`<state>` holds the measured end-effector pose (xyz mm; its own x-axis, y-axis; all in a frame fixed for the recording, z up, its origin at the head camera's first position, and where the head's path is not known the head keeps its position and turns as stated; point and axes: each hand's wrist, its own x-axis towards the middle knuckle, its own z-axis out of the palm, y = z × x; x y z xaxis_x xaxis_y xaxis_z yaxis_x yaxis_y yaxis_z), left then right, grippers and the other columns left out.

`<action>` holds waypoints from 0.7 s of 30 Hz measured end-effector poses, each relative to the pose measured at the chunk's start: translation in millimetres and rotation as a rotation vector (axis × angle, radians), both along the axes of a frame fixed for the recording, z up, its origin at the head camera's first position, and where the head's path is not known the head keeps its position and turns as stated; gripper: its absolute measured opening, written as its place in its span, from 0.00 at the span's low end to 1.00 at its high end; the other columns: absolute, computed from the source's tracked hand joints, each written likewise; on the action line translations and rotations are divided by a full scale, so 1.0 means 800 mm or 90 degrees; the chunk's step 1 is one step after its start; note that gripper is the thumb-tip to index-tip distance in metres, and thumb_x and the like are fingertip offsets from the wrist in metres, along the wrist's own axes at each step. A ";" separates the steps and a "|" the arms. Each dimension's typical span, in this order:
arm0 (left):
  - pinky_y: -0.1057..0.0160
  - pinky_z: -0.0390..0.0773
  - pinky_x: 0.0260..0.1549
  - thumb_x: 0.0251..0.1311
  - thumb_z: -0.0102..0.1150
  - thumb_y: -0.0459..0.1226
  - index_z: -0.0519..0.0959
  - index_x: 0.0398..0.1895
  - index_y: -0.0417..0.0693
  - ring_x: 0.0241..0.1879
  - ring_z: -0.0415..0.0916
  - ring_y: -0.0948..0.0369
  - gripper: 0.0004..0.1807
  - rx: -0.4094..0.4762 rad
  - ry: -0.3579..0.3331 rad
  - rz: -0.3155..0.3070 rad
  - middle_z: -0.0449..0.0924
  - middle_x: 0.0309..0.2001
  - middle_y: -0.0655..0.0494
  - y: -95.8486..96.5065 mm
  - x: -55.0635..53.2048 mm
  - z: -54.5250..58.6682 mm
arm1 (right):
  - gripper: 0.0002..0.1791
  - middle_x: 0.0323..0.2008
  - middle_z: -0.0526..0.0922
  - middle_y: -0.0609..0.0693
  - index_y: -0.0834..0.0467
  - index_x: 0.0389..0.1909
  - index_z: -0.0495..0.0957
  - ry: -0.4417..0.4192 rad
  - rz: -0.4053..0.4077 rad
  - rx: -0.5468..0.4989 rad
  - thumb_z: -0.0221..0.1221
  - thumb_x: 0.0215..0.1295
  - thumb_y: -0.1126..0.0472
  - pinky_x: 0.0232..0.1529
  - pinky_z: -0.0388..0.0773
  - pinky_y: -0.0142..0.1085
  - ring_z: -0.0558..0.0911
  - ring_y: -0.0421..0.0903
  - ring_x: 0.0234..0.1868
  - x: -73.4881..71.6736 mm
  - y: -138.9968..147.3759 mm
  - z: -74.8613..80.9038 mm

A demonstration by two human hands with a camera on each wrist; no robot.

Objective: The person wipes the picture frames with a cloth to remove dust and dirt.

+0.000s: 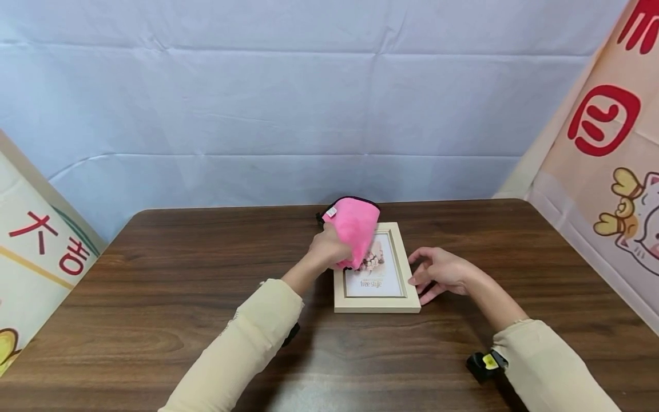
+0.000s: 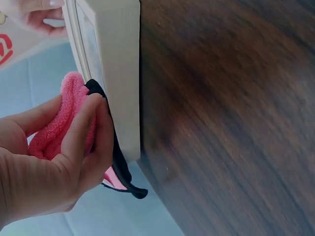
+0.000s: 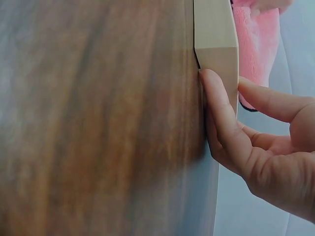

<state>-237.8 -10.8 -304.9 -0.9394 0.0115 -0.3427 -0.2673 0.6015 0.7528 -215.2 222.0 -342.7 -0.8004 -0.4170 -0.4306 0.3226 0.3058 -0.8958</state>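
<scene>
A cream picture frame point(image 1: 377, 305) lies flat on the brown table, with a floral print and the words "free style" behind its pane. My left hand point(image 1: 329, 247) grips a pink cloth point(image 1: 356, 224) with black edging over the frame's upper left part, hiding that corner. In the left wrist view the fluffy cloth point(image 2: 73, 93) is bunched between thumb and fingers of the left hand point(image 2: 64, 157), beside the frame's side point(image 2: 118, 73). My right hand point(image 1: 443, 270) holds the frame's right edge. In the right wrist view, the thumb touches its top and fingers point(image 3: 221, 108) lie along its side.
The wooden table point(image 1: 206, 274) extends around the frame on all sides. A pale blue cloth backdrop point(image 1: 268, 103) hangs behind its far edge. Printed banners hang at the left point(image 1: 46, 246) and right point(image 1: 607, 189). A black strapped device point(image 1: 484, 366) sits at the right wrist.
</scene>
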 end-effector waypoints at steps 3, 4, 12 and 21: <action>0.61 0.83 0.23 0.44 0.62 0.27 0.43 0.69 0.36 0.20 0.76 0.56 0.50 0.016 -0.001 0.005 0.73 0.30 0.43 -0.006 0.000 0.002 | 0.28 0.30 0.73 0.59 0.70 0.56 0.53 -0.001 0.000 0.001 0.56 0.58 0.73 0.32 0.83 0.48 0.76 0.50 0.28 0.000 0.001 -0.001; 0.60 0.83 0.23 0.44 0.62 0.27 0.42 0.69 0.36 0.20 0.76 0.56 0.51 0.021 -0.001 0.006 0.73 0.29 0.44 -0.007 0.000 0.002 | 0.28 0.30 0.73 0.59 0.70 0.56 0.53 -0.002 -0.001 0.001 0.56 0.58 0.73 0.32 0.83 0.48 0.76 0.51 0.28 0.000 0.001 -0.001; 0.64 0.82 0.21 0.43 0.65 0.28 0.52 0.64 0.37 0.18 0.75 0.59 0.44 0.011 0.001 -0.004 0.75 0.25 0.46 0.003 0.000 -0.008 | 0.28 0.30 0.72 0.59 0.70 0.56 0.53 -0.002 -0.002 -0.003 0.56 0.58 0.73 0.32 0.83 0.49 0.76 0.50 0.28 0.000 0.000 -0.002; 0.65 0.82 0.17 0.43 0.67 0.29 0.54 0.62 0.38 0.20 0.75 0.56 0.43 -0.028 0.007 -0.018 0.70 0.35 0.42 0.023 -0.001 -0.011 | 0.28 0.30 0.72 0.59 0.70 0.55 0.53 0.001 -0.002 -0.002 0.56 0.58 0.74 0.32 0.83 0.49 0.76 0.50 0.28 0.000 0.001 -0.001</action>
